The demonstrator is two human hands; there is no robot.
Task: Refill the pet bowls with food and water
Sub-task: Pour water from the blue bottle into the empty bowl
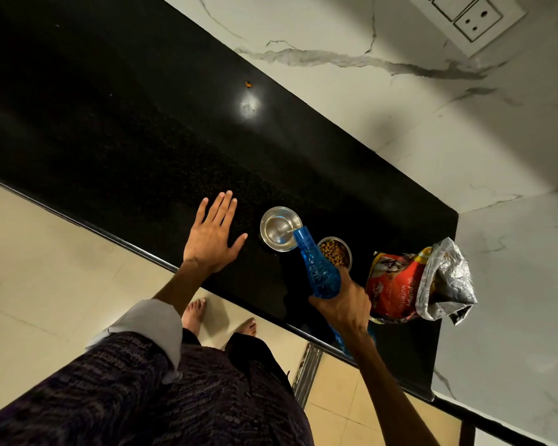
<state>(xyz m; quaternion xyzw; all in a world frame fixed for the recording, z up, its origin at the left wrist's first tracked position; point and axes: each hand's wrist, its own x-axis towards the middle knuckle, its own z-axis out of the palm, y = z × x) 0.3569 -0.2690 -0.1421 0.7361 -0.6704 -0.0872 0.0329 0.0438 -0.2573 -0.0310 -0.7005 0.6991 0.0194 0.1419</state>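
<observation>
Nearest the camera, a dark knitted garment fills the lower left, and below it two bare feet [219,318] stand on pale floor tiles [29,284], partly hidden by the clothing. The right hand [343,305] has its fingers curled round the base of a blue plastic bottle [319,268], so the bottom of the bottle is covered; the ribbed, translucent bottle is tilted with its open mouth over the near rim of a steel bowl [279,229]. Whether water is leaving the bottle or already lies in that shiny bowl is hard to make out. Just right of it, partly behind the bottle, a second steel bowl [335,252] holds brown kibble. The left hand [211,238] lies flat on the black counter [126,140], fingers straight and spread, holding nothing, just left of the empty-looking bowl and apart from it. A red pet food bag [397,284] with a crumpled silver open top lies near the counter's right end, close to the front edge. Both bowls sit near the front edge; the long speckled stone surface stretches bare to the left and back. Beyond it rises a white veined marble wall [400,107] with a socket plate [477,22], cut off at the top.
</observation>
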